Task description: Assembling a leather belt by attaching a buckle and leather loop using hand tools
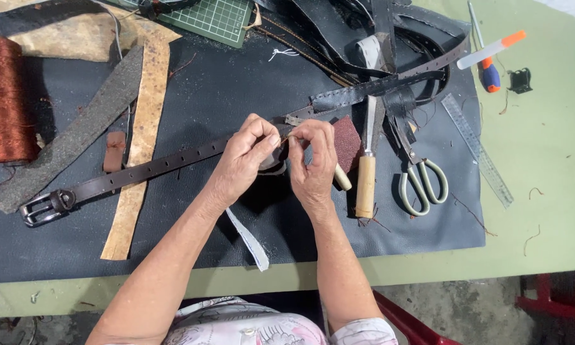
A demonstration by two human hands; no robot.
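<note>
- The left hand [244, 161] is pinched shut, thumb against fingers, on the dark brown belt [148, 170] at the picture's middle.
- The right hand [313, 167] curls closed just beside it at 3 o'clock, fingertips on the same spot; what it grips I cannot tell.
- The belt runs toward 8 o'clock, ending in a metal buckle [39, 209].
- Scissors [420, 180] and a wooden-handled tool [366, 179] lie at 3 o'clock of the hands.
- A copper thread spool [4, 96] stands at 9 o'clock.
</note>
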